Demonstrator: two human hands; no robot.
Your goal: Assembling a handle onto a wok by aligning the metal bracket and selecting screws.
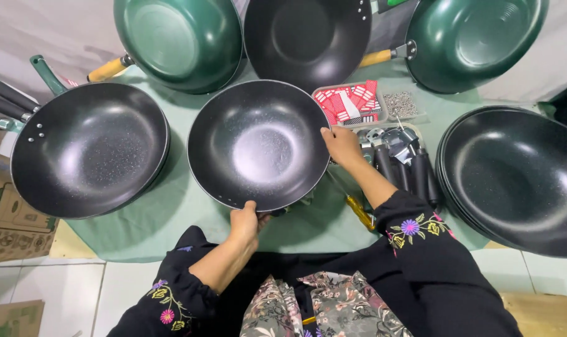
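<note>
A black speckled pan without a handle (258, 145) lies in the middle on a pale green cloth (152, 218). My left hand (245, 223) grips its near rim. My right hand (341, 145) holds the rim on the right side. Just right of that hand sits a clear tray of dark pan handles (403, 163). A yellow-handled screwdriver (358, 211) lies under my right forearm.
A black pan with handles (87, 150) sits at left, a stack of black pans (514, 178) at right. Two green pans (177, 40) (477, 37) and a black one (305, 37) lean at the back. Small trays hold red-white packets (347, 103) and screws (400, 103). Cardboard boxes (9, 218) lie far left.
</note>
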